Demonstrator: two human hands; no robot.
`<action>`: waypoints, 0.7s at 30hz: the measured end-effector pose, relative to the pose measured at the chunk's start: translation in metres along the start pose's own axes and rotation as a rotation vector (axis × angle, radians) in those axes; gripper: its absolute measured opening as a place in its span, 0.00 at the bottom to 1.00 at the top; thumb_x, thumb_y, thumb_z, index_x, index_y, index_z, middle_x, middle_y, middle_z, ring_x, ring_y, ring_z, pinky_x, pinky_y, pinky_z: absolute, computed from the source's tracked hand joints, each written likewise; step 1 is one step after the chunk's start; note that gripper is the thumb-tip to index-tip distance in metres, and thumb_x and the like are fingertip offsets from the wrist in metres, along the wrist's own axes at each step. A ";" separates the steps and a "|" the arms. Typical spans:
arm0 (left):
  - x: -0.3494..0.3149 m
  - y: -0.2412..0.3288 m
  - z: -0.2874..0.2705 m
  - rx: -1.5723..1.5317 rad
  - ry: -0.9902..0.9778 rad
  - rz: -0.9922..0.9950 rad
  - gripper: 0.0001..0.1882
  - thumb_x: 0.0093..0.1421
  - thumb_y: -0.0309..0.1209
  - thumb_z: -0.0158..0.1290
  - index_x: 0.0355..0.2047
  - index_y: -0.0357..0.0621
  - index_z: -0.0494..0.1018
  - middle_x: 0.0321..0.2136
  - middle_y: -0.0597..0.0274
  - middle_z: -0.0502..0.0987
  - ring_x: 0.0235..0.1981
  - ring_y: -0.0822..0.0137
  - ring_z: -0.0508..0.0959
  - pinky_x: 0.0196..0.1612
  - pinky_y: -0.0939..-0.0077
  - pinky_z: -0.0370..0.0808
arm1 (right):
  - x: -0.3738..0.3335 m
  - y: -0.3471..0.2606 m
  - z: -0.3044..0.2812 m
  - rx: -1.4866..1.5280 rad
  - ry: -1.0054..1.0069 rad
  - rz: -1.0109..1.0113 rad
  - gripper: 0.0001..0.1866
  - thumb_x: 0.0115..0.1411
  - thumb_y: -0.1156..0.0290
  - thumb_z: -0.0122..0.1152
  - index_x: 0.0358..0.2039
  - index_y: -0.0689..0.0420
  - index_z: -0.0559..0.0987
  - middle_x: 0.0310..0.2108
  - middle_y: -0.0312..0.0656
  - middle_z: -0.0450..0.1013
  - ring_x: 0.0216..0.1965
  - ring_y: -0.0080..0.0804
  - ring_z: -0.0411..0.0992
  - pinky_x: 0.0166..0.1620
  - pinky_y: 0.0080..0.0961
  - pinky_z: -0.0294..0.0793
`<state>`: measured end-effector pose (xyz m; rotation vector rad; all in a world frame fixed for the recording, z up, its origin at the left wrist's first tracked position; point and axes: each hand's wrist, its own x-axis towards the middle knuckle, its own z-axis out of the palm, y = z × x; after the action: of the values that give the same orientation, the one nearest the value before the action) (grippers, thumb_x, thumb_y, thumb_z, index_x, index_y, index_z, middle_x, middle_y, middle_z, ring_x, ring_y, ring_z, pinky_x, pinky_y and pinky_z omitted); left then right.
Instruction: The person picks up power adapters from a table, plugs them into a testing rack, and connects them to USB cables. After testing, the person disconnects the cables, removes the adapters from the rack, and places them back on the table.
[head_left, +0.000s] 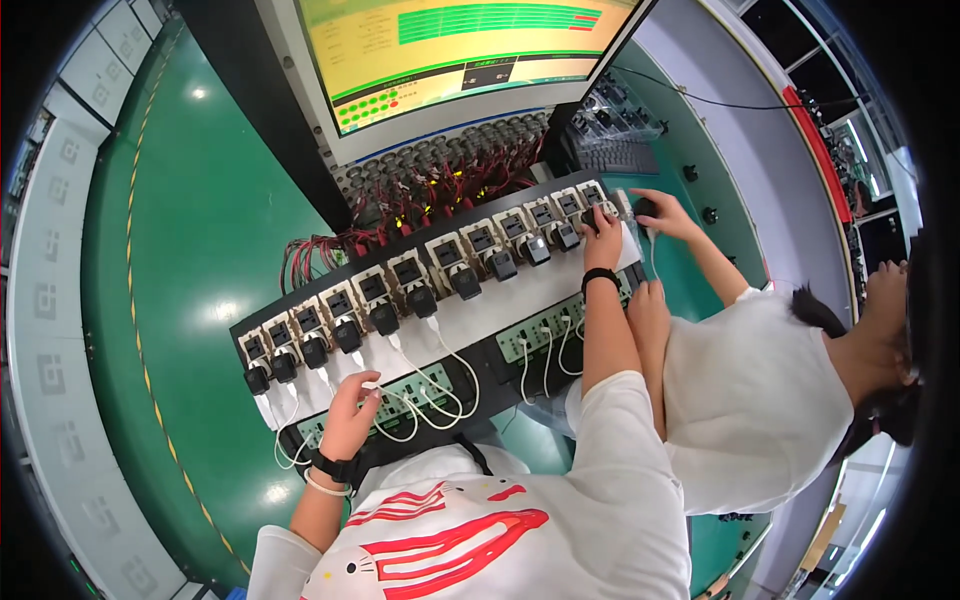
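Note:
A long row of sockets (pixel 408 270) runs across in front of me, with black power adapters (pixel 421 300) plugged into many of them. My right hand (pixel 602 245) reaches to the row's far right end, its fingers closed round a black power adapter (pixel 590 216) at a socket. Lower left, my left hand (pixel 350 412) hovers over the green port board (pixel 432 380), fingers loosely bent and apart, nothing visible in them. It is close to a white cable (pixel 358 359) hanging from an adapter. Several white cables loop from the adapters down to this board.
A second green port board (pixel 512 345) lies to the right. Beyond the sockets stand red wires (pixel 375 240) and a large monitor (pixel 450 60). At right, a co-worker in white (pixel 750 400) holds a black adapter (pixel 645 207) beside my right hand. A keyboard (pixel 620 158) lies behind.

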<state>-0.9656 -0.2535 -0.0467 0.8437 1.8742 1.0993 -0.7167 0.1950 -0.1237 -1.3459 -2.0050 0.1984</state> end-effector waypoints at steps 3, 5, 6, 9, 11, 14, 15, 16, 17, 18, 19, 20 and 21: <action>-0.007 0.002 -0.004 0.038 0.030 0.025 0.14 0.58 0.25 0.49 0.45 0.41 0.69 0.37 0.61 0.73 0.32 0.70 0.74 0.38 0.77 0.71 | 0.001 0.000 -0.002 0.031 -0.035 0.072 0.26 0.48 0.76 0.64 0.50 0.49 0.75 0.42 0.47 0.69 0.41 0.44 0.70 0.44 0.32 0.70; -0.013 0.002 -0.009 0.047 0.048 -0.004 0.13 0.58 0.25 0.49 0.45 0.41 0.69 0.37 0.62 0.73 0.32 0.70 0.74 0.37 0.77 0.71 | -0.002 -0.001 0.002 0.089 -0.003 0.143 0.26 0.50 0.75 0.63 0.51 0.50 0.74 0.42 0.47 0.70 0.41 0.41 0.71 0.45 0.30 0.70; -0.015 -0.002 -0.012 0.044 0.051 -0.006 0.13 0.58 0.25 0.49 0.45 0.41 0.69 0.37 0.62 0.73 0.32 0.70 0.74 0.37 0.77 0.71 | -0.003 0.000 0.004 0.162 0.037 0.251 0.25 0.51 0.74 0.63 0.52 0.51 0.74 0.42 0.47 0.70 0.41 0.40 0.71 0.45 0.29 0.70; -0.025 -0.010 -0.023 0.028 0.052 -0.033 0.14 0.57 0.26 0.50 0.44 0.40 0.69 0.38 0.59 0.73 0.34 0.67 0.72 0.38 0.75 0.70 | -0.004 0.006 0.005 0.236 0.045 0.391 0.24 0.54 0.72 0.61 0.53 0.53 0.73 0.41 0.46 0.71 0.40 0.38 0.71 0.44 0.29 0.69; -0.031 -0.010 -0.032 0.022 0.086 -0.087 0.13 0.57 0.26 0.50 0.44 0.40 0.69 0.37 0.60 0.73 0.33 0.68 0.73 0.38 0.76 0.70 | 0.000 0.006 0.004 0.212 0.046 0.368 0.24 0.54 0.72 0.61 0.53 0.53 0.72 0.41 0.46 0.71 0.40 0.38 0.71 0.44 0.29 0.68; -0.036 -0.016 -0.042 0.035 0.116 -0.127 0.12 0.57 0.26 0.50 0.43 0.40 0.70 0.36 0.60 0.74 0.32 0.69 0.74 0.38 0.77 0.70 | 0.002 0.003 -0.002 0.149 0.003 0.324 0.24 0.55 0.72 0.60 0.54 0.50 0.72 0.41 0.46 0.70 0.42 0.41 0.70 0.45 0.31 0.68; -0.036 -0.014 -0.044 0.041 0.137 -0.129 0.12 0.57 0.26 0.50 0.43 0.39 0.70 0.35 0.61 0.74 0.32 0.69 0.74 0.38 0.77 0.70 | 0.003 0.005 -0.005 0.033 -0.037 0.235 0.23 0.55 0.73 0.59 0.53 0.50 0.72 0.41 0.46 0.70 0.42 0.42 0.70 0.45 0.32 0.68; -0.034 -0.016 -0.043 0.041 0.136 -0.121 0.11 0.57 0.25 0.49 0.42 0.39 0.70 0.35 0.60 0.74 0.33 0.68 0.74 0.39 0.77 0.71 | 0.003 0.006 -0.007 0.083 -0.024 0.265 0.23 0.55 0.73 0.59 0.53 0.48 0.73 0.42 0.47 0.69 0.44 0.45 0.69 0.47 0.33 0.68; -0.031 -0.014 -0.040 0.041 0.138 -0.119 0.11 0.57 0.25 0.49 0.42 0.39 0.70 0.35 0.60 0.74 0.33 0.68 0.74 0.39 0.77 0.71 | 0.004 0.005 -0.008 0.085 -0.023 0.264 0.23 0.55 0.73 0.59 0.53 0.48 0.73 0.42 0.47 0.69 0.44 0.45 0.69 0.47 0.33 0.68; -0.026 -0.011 -0.034 0.031 0.114 -0.093 0.11 0.57 0.25 0.49 0.42 0.39 0.70 0.35 0.59 0.74 0.33 0.68 0.74 0.39 0.76 0.71 | 0.005 0.006 -0.011 0.083 -0.045 0.283 0.23 0.55 0.74 0.59 0.53 0.48 0.73 0.43 0.47 0.69 0.45 0.45 0.69 0.47 0.33 0.68; -0.021 -0.007 -0.027 0.022 0.090 -0.067 0.11 0.57 0.25 0.49 0.41 0.39 0.71 0.35 0.58 0.74 0.33 0.67 0.75 0.39 0.76 0.71 | 0.007 0.005 -0.012 0.082 -0.066 0.302 0.23 0.54 0.74 0.59 0.53 0.48 0.73 0.44 0.47 0.69 0.45 0.45 0.68 0.48 0.33 0.68; -0.015 -0.006 -0.015 0.040 0.071 -0.003 0.11 0.57 0.25 0.48 0.42 0.40 0.71 0.32 0.61 0.74 0.32 0.70 0.73 0.39 0.77 0.69 | 0.007 0.004 -0.012 0.083 -0.062 0.302 0.23 0.54 0.74 0.59 0.53 0.48 0.73 0.44 0.47 0.69 0.45 0.45 0.68 0.48 0.33 0.68; -0.010 0.004 -0.004 0.080 0.008 0.046 0.12 0.56 0.25 0.48 0.42 0.39 0.71 0.35 0.59 0.73 0.35 0.67 0.74 0.40 0.76 0.70 | 0.008 0.005 -0.011 0.025 -0.121 0.238 0.23 0.55 0.75 0.59 0.53 0.47 0.73 0.45 0.46 0.69 0.46 0.45 0.68 0.48 0.32 0.68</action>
<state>-0.9639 -0.2615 -0.0394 0.9330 1.9244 1.0623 -0.7077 0.2014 -0.1144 -1.5894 -1.9287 0.4213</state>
